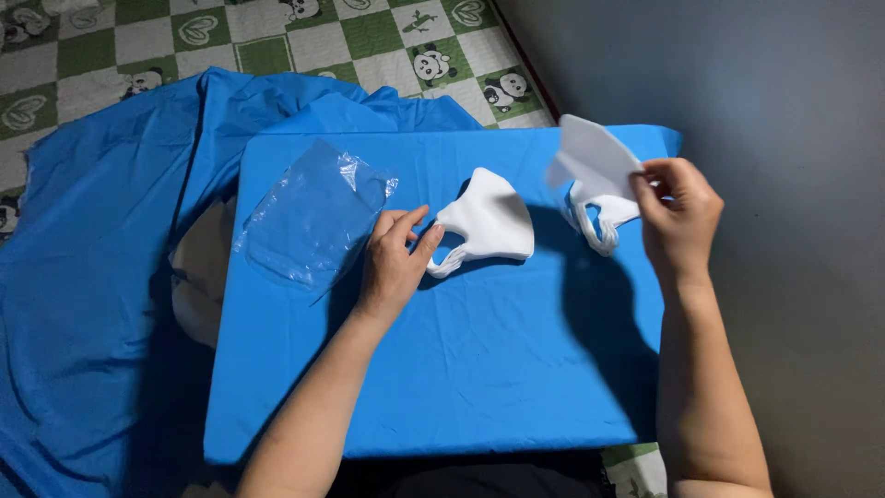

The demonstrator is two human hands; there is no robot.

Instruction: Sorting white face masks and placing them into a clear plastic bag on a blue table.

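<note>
A white mask (599,171) is being pinched at its edge between the thumb and fingertips of the right hand (680,217), lifted at two o'clock above the blue cloth (479,369), its ear loops dangling. So light a grip is judged likely to let it slip or twist. The left hand (395,263) is lying open, fingertips touching the loop of a second mask (489,221) at twelve o'clock; this could be dragged. A clear plastic bag (313,217) is lying at ten o'clock.
</note>
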